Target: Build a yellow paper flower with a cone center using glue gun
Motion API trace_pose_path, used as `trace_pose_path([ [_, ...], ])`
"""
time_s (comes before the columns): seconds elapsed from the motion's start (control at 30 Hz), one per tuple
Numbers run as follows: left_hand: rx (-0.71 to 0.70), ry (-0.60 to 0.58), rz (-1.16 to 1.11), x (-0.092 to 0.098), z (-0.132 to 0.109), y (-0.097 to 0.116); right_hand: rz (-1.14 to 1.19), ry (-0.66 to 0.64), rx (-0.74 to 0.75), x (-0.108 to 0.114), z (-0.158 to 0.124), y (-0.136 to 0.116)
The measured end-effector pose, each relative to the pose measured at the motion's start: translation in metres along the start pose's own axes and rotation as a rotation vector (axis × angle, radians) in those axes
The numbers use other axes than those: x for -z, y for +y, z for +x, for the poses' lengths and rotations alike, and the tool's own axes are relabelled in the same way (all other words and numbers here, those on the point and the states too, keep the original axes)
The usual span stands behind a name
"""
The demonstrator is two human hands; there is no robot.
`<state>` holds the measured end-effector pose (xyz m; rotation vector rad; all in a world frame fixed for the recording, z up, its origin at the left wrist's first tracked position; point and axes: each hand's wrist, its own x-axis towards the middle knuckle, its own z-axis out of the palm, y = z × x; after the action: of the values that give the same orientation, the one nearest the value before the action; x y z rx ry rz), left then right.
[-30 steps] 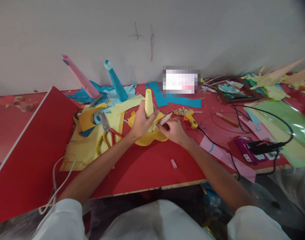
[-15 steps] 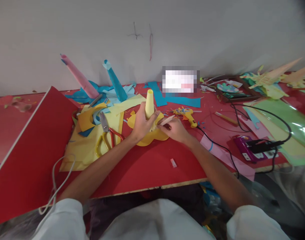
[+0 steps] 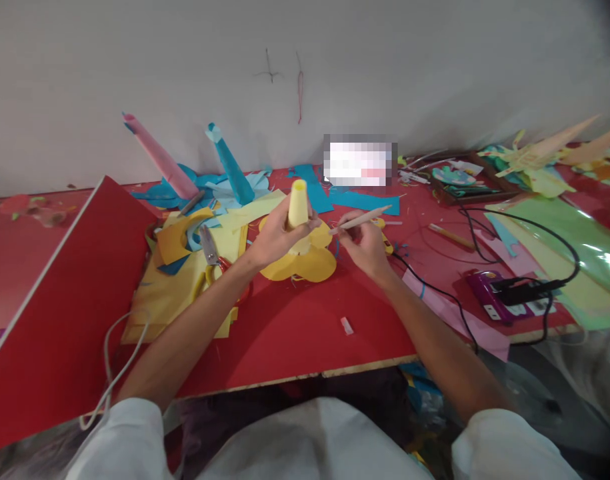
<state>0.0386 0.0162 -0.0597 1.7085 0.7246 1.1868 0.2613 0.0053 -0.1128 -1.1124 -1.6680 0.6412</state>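
My left hand (image 3: 275, 237) is wrapped round a pale yellow paper cone (image 3: 298, 203) that stands upright on a darker yellow flower-shaped paper base (image 3: 305, 265). The cone and base are lifted a little off the red table (image 3: 295, 333). My right hand (image 3: 367, 247) pinches a thin pale wooden stick (image 3: 359, 219) that points up and to the right, just right of the cone. A yellow glue gun (image 3: 387, 245) lies mostly hidden behind my right hand.
Scissors with yellow and red handles (image 3: 212, 257) lie on yellow paper sheets (image 3: 175, 293) at the left. Pink (image 3: 157, 157) and blue (image 3: 229, 163) paper cones lean at the wall. A purple power strip (image 3: 505, 300) with black cables sits at the right. A red board (image 3: 59, 313) lies at the left.
The stick has come away from the cone's foot and now points up and right. My left hand has raised the cone and its base slightly.
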Motion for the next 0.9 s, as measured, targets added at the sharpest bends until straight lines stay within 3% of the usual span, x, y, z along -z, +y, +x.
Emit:
trace_pose_path([
  [0.1,0.061,0.130,-0.004,-0.007,-0.002,-0.018,-0.072,-0.161,0.025,-0.005,-0.003,0.001],
  [0.23,0.071,0.164,0.059,-0.013,-0.003,-0.028,-0.151,-0.324,0.054,-0.012,-0.007,0.000],
  [0.53,0.083,0.169,0.093,-0.016,-0.004,-0.023,-0.221,-0.439,0.018,-0.019,-0.006,0.005],
  [0.77,0.110,0.172,0.147,-0.016,-0.004,-0.022,-0.241,-0.322,0.037,-0.019,-0.002,0.011],
  [0.83,0.116,0.213,0.225,-0.015,-0.004,-0.025,-0.233,-0.325,0.043,-0.013,0.002,0.012],
  [0.9,0.124,0.287,0.293,-0.014,-0.004,-0.027,-0.187,-0.247,0.043,-0.004,0.005,0.012],
])
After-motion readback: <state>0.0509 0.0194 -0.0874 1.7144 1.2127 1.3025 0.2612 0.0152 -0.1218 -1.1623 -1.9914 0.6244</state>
